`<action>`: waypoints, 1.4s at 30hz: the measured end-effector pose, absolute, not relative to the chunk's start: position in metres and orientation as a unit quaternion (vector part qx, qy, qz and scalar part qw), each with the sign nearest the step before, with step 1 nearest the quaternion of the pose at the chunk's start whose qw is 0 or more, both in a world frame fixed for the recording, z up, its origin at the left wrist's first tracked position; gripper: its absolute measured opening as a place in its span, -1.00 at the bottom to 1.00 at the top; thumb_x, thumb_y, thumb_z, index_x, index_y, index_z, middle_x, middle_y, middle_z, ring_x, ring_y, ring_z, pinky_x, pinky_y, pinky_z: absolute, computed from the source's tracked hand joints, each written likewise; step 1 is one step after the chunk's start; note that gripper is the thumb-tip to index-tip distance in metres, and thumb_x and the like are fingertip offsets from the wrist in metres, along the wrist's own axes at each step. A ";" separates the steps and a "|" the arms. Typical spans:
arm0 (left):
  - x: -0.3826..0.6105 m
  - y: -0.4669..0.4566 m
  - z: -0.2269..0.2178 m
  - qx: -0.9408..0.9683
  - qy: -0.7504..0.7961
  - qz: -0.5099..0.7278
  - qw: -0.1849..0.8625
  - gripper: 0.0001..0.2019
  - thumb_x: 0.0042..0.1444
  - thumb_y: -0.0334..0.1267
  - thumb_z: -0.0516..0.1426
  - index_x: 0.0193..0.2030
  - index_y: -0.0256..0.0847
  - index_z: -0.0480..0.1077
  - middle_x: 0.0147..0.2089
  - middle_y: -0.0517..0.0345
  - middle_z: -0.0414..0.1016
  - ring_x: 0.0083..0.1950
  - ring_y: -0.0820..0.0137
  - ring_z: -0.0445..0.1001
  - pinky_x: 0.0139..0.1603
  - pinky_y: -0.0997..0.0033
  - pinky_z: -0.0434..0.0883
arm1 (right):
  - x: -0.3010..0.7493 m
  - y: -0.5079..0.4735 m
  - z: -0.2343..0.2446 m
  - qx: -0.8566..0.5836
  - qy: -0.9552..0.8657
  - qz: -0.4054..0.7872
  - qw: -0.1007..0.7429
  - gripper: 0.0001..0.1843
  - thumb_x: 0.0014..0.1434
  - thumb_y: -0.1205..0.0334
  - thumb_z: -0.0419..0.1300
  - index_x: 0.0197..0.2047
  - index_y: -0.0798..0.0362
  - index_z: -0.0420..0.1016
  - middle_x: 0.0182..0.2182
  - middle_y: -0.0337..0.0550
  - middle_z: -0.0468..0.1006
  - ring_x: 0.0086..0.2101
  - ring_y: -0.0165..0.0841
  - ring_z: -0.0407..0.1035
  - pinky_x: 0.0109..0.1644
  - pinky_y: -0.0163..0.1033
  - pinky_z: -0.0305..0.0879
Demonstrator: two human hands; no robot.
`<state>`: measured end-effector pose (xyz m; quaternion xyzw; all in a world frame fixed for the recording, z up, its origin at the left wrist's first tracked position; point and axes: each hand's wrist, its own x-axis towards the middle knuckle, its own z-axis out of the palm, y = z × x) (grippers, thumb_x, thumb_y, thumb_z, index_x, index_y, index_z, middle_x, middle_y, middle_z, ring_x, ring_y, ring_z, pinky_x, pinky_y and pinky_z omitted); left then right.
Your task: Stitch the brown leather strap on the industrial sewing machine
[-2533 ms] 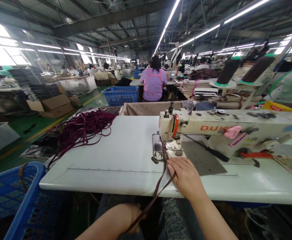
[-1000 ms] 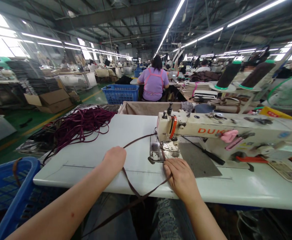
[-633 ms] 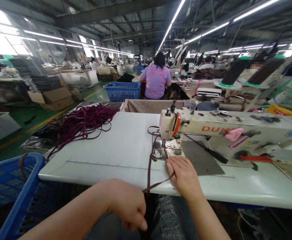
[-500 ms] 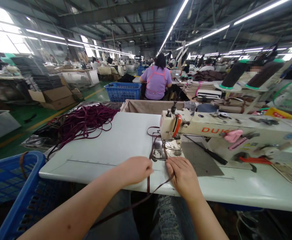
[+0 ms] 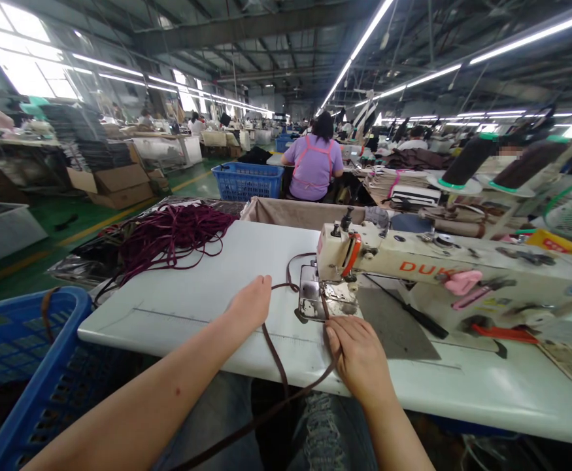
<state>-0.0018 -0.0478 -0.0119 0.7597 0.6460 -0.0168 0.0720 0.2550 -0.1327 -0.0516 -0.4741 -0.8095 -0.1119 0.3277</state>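
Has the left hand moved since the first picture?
Yes, forward: judged against the white table, the left hand was short of its near edge and is now past it, left of the sewing machine.

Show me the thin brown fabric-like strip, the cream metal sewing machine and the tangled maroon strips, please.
Thin brown strip (image 5: 276, 358): head view, on the stretch hanging below the left hand (image 5: 251, 302).
Cream sewing machine (image 5: 388, 256): head view, on its long upper arm.
Tangled maroon strips (image 5: 178, 232): head view, mid-heap.

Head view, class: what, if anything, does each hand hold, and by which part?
Left hand: brown strip, partway along. Right hand: over brown strip near the metal plate; grip unclear.
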 end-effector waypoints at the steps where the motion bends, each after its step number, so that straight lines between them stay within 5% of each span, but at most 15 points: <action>1: -0.008 -0.053 -0.009 0.754 0.653 -0.037 0.064 -0.55 0.21 -0.63 -0.08 0.20 -0.35 0.30 0.17 -0.35 0.46 0.06 0.09 0.62 0.00 0.19 0.52 | 0.255 -0.133 -0.052 -0.474 -0.809 -0.112 0.329 -0.70 0.53 0.21 0.03 -0.05 0.02 0.61 -0.06 -0.10 0.69 -0.05 -0.24 0.55 0.26 -0.02 0.29; 5: -0.020 -0.089 0.011 0.767 0.626 -0.119 0.076 -0.63 0.20 -0.57 0.01 0.09 -0.38 0.46 0.01 -0.38 0.58 -0.01 -0.05 0.64 -0.04 0.01 0.54 | 0.256 -0.132 -0.054 -0.472 -0.809 -0.111 0.332 -0.70 0.53 0.20 0.05 -0.02 0.01 0.63 -0.05 -0.09 0.69 -0.04 -0.25 0.55 0.27 -0.02 0.30; 10: -0.008 -0.131 0.049 0.836 0.321 -0.281 0.346 -0.97 0.12 -0.23 0.27 -0.33 -0.07 0.57 -0.24 0.11 0.68 -0.21 0.18 0.63 -0.22 0.30 0.48 | 0.256 -0.132 -0.055 -0.474 -0.809 -0.110 0.328 -0.71 0.51 0.20 0.07 0.00 0.02 0.64 -0.03 -0.08 0.69 -0.02 -0.24 0.55 0.27 -0.01 0.32; 11: -0.006 -0.133 0.054 0.829 0.295 -0.292 0.374 -0.88 0.14 -0.15 0.27 -0.38 -0.07 0.55 -0.30 0.14 0.67 -0.26 0.20 0.61 -0.26 0.31 0.46 | 0.256 -0.132 -0.055 -0.476 -0.809 -0.109 0.328 -0.71 0.51 0.20 0.08 0.00 0.02 0.64 -0.03 -0.09 0.69 -0.01 -0.24 0.55 0.27 -0.01 0.32; 16: 0.002 -0.103 0.045 0.871 0.430 -0.104 0.215 -0.79 0.27 -0.16 0.15 -0.32 -0.16 0.55 -0.20 -0.02 0.66 -0.15 0.12 0.60 -0.12 0.23 0.45 | 0.256 -0.133 -0.056 -0.481 -0.807 -0.098 0.328 -0.71 0.52 0.20 0.07 0.00 0.01 0.63 -0.02 -0.10 0.68 0.00 -0.24 0.54 0.27 0.00 0.31; 23: 0.008 -0.025 -0.014 0.808 0.543 0.156 0.170 -0.80 0.27 -0.28 0.21 0.02 -0.22 0.45 0.05 -0.01 0.57 0.03 0.25 0.55 0.12 0.29 0.46 | 0.257 -0.133 -0.054 -0.478 -0.808 -0.099 0.329 -0.72 0.53 0.21 0.06 -0.01 0.02 0.61 -0.02 -0.09 0.68 -0.02 -0.24 0.54 0.24 -0.02 0.30; 27: 0.006 0.002 -0.040 0.792 0.564 0.189 0.135 -0.84 0.36 -0.29 0.13 0.02 -0.23 0.42 0.07 -0.04 0.53 0.17 0.24 0.48 0.31 0.23 0.37 | 0.256 -0.133 -0.051 -0.477 -0.808 -0.107 0.330 -0.71 0.53 0.21 0.05 -0.04 0.03 0.62 -0.05 -0.09 0.69 -0.04 -0.25 0.54 0.24 -0.04 0.31; 42: 0.007 0.029 -0.060 0.807 0.557 0.187 0.063 -0.78 0.47 -0.27 -0.03 -0.08 -0.17 0.44 -0.03 -0.02 0.53 0.05 0.20 0.50 0.15 0.21 0.40 | 0.254 -0.132 -0.052 -0.486 -0.806 -0.102 0.323 -0.72 0.53 0.22 0.06 -0.02 0.05 0.61 -0.03 -0.11 0.68 -0.02 -0.26 0.53 0.28 -0.06 0.26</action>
